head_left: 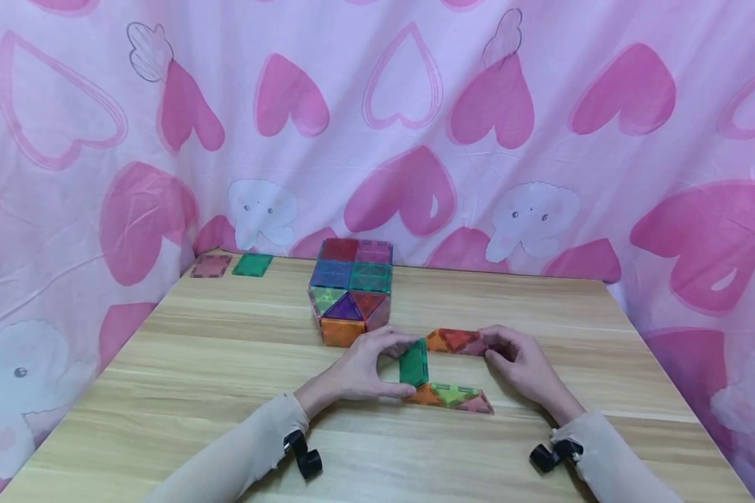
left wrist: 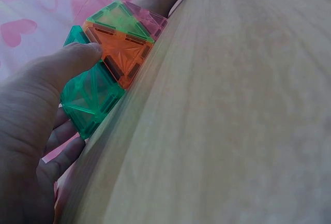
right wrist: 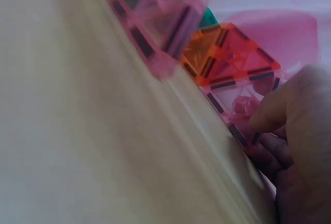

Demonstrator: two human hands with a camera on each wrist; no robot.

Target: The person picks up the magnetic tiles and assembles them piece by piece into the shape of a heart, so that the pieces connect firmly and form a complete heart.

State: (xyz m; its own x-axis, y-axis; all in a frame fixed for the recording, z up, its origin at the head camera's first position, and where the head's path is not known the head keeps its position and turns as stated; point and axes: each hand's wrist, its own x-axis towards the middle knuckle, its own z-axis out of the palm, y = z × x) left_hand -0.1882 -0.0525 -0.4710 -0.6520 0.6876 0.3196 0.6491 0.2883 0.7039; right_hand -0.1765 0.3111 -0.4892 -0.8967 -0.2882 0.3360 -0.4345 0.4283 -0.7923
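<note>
A green square magnetic tile (head_left: 413, 365) stands on edge, joining two upright rows of triangular tiles. My left hand (head_left: 360, 365) spans and grips it, the thumb over the orange triangular tile (left wrist: 123, 53) and the fingers at its far end. The near row continues with a lime triangular tile (head_left: 454, 395) and a pink one (head_left: 478, 403). In the far row, orange and red triangular tiles (head_left: 459, 340) lead to a pink triangular tile (right wrist: 240, 104) at the right end. My right hand (head_left: 527, 363) pinches that pink tile between thumb and fingers.
A larger block of coloured magnetic tiles (head_left: 351, 278) stands behind my left hand. Pink (head_left: 210, 266) and green (head_left: 252, 265) square tiles lie at the table's far left corner. A pink heart-patterned curtain (head_left: 377, 140) surrounds the wooden table (head_left: 226, 363).
</note>
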